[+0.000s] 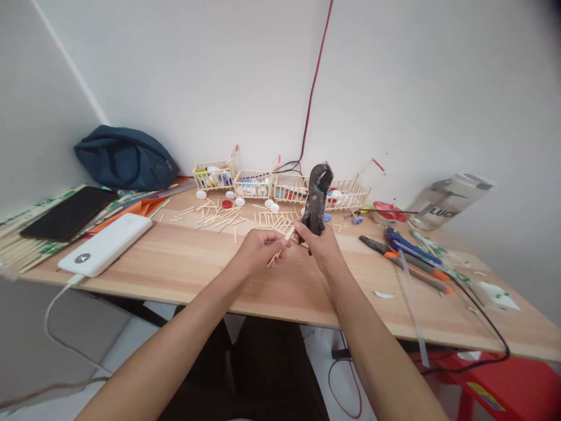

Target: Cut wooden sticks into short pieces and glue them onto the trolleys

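Pinching thin wooden sticks (290, 232), the left hand (258, 251) has its fingertips closed around them, low over the near middle of the wooden tabletop (280, 292); from my remote seat I can't tell the exact count. I judge them very light, stiff but brittle, dry rather than slippery, so I would take them lightly near mid-length and never bend them. The right hand (322, 242) is wrapped around a black hand tool (316, 202), its thumb beside the sticks' upper end; the tool looks hard and heavier, best held by its handle. Just beyond lie loose sticks (219, 219), then a row of stick carts (254, 186) near the wall. For writing, I read "LUC" and a less certain last letter, perhaps K, on the tilted pale container (456, 202). The white power bank's (114, 240) round badge and the red stool's (517, 380) yellow label (486, 396) stay illegible to me.
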Demonstrator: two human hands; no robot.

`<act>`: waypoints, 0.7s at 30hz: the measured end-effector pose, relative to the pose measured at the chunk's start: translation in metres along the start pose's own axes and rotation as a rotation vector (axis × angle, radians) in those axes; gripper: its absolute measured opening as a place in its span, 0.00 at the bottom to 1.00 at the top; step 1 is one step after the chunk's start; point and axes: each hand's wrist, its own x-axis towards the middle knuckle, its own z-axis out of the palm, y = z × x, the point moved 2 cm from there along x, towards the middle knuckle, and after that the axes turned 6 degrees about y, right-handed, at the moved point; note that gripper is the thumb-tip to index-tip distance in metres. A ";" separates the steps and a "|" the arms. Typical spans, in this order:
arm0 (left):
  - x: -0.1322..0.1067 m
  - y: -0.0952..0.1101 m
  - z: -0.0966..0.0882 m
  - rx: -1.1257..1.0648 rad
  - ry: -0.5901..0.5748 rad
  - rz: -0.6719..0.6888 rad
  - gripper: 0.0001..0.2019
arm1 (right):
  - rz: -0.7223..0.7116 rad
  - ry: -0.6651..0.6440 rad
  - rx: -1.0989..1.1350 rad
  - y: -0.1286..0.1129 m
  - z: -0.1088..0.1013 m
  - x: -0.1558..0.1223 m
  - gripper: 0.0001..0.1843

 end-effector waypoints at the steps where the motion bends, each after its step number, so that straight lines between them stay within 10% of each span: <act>1: 0.000 0.000 0.000 0.000 0.000 0.001 0.09 | 0.008 -0.003 0.002 0.000 0.000 0.000 0.17; 21: -0.008 -0.010 -0.008 -0.147 -0.020 -0.218 0.11 | -0.005 0.181 -0.022 0.013 -0.014 0.009 0.18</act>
